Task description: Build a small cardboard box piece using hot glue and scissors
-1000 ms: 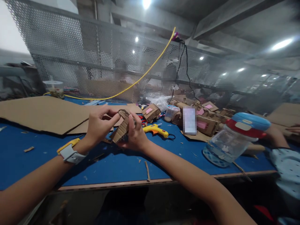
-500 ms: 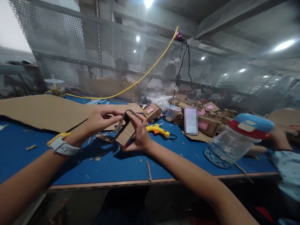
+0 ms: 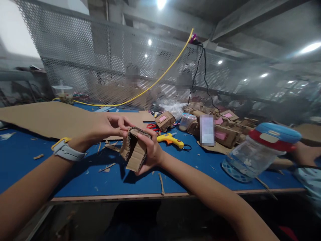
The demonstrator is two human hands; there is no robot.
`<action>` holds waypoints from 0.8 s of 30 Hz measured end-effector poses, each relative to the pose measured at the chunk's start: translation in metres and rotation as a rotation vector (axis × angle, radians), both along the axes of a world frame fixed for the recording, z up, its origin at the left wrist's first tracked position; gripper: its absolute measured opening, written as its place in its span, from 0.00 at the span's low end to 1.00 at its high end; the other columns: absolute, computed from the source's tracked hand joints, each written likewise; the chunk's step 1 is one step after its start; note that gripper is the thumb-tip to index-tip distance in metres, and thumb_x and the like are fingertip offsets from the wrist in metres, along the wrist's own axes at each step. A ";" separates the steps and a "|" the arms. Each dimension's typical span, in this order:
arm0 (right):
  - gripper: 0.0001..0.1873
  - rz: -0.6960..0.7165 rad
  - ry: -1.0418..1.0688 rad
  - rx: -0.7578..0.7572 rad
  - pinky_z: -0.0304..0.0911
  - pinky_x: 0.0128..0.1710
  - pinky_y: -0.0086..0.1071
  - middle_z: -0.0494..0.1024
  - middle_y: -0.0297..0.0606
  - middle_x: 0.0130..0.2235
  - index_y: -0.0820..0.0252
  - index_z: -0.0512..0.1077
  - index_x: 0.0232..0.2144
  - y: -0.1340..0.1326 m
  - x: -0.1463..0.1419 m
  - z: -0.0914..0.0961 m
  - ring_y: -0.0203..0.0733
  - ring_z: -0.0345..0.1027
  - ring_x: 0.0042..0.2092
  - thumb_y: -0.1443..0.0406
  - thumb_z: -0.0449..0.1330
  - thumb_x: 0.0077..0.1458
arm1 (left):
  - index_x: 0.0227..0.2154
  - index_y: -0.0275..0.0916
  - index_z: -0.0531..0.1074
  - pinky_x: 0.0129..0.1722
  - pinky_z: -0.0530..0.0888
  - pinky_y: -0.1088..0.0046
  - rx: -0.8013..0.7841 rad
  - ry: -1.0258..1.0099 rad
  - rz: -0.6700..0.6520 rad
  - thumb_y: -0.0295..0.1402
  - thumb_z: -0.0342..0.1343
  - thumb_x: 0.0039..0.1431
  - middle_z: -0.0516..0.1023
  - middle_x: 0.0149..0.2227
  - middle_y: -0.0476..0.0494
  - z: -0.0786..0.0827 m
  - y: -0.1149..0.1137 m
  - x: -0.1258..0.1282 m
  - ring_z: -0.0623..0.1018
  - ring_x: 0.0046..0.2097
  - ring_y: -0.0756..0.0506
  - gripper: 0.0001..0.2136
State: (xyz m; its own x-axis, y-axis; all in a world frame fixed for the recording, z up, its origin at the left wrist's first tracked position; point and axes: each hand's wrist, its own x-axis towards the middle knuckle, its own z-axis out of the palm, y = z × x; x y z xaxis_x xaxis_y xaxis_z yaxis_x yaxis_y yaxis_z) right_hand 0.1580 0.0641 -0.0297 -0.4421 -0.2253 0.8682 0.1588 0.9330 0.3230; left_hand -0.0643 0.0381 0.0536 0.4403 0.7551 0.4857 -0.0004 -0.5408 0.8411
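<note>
A small folded piece of corrugated cardboard (image 3: 134, 152) is held above the blue table (image 3: 75, 174). My right hand (image 3: 151, 150) wraps round its right side from behind, fingers closed on it. My left hand (image 3: 107, 125) pinches its top left edge with thumb and fingertips. A grey watch with a yellow band (image 3: 65, 150) sits on my left wrist.
A yellow glue gun (image 3: 172, 140) lies just right of my hands, red scissors (image 3: 151, 126) behind. A large cardboard sheet (image 3: 50, 117) covers the far left. Small cardboard boxes (image 3: 225, 134) pile at the right, beside a clear jar with a blue-red lid (image 3: 260, 150). Another person's arm (image 3: 304, 155) is at far right.
The cardboard piece has been turned and lowered a little, its open fold now facing me. My left fingers stay pinched on its top edge. The view has shifted slightly.
</note>
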 end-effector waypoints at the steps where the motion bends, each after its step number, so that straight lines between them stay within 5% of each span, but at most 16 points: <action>1: 0.72 0.022 -0.012 0.001 0.71 0.57 0.59 0.65 0.58 0.58 0.63 0.42 0.71 -0.001 0.000 0.001 0.63 0.62 0.62 0.32 0.66 0.37 | 0.16 0.36 0.72 0.40 0.78 0.69 -0.026 0.019 -0.018 0.41 0.78 0.38 0.80 0.33 0.43 0.000 0.001 -0.001 0.80 0.38 0.45 0.19; 9: 0.68 -0.001 -0.051 -0.164 0.67 0.61 0.55 0.66 0.55 0.62 0.60 0.42 0.73 -0.014 -0.002 0.013 0.61 0.61 0.62 0.45 0.71 0.40 | 0.24 0.37 0.66 0.33 0.73 0.75 0.006 0.019 -0.017 0.52 0.72 0.45 0.75 0.28 0.48 0.003 -0.007 0.009 0.74 0.32 0.49 0.25; 13: 0.66 -0.007 -0.056 -0.201 0.65 0.61 0.55 0.64 0.55 0.62 0.59 0.46 0.73 -0.013 0.000 0.014 0.61 0.61 0.62 0.44 0.71 0.40 | 0.25 0.38 0.65 0.30 0.70 0.77 -0.016 0.066 0.026 0.57 0.67 0.49 0.71 0.27 0.50 0.000 -0.007 0.009 0.70 0.30 0.50 0.26; 18: 0.67 -0.073 -0.137 -0.304 0.63 0.63 0.57 0.60 0.55 0.64 0.57 0.43 0.73 -0.009 0.003 0.008 0.63 0.59 0.64 0.44 0.71 0.39 | 0.26 0.39 0.64 0.24 0.64 0.80 -0.155 0.055 -0.017 0.56 0.69 0.47 0.66 0.24 0.54 -0.004 -0.001 0.004 0.65 0.26 0.53 0.27; 24: 0.66 -0.082 -0.137 -0.339 0.65 0.61 0.56 0.61 0.54 0.62 0.55 0.44 0.73 -0.008 0.005 0.008 0.61 0.62 0.62 0.45 0.71 0.40 | 0.25 0.38 0.66 0.29 0.68 0.78 -0.202 0.071 -0.004 0.51 0.74 0.41 0.70 0.26 0.52 -0.012 0.011 -0.001 0.70 0.29 0.52 0.26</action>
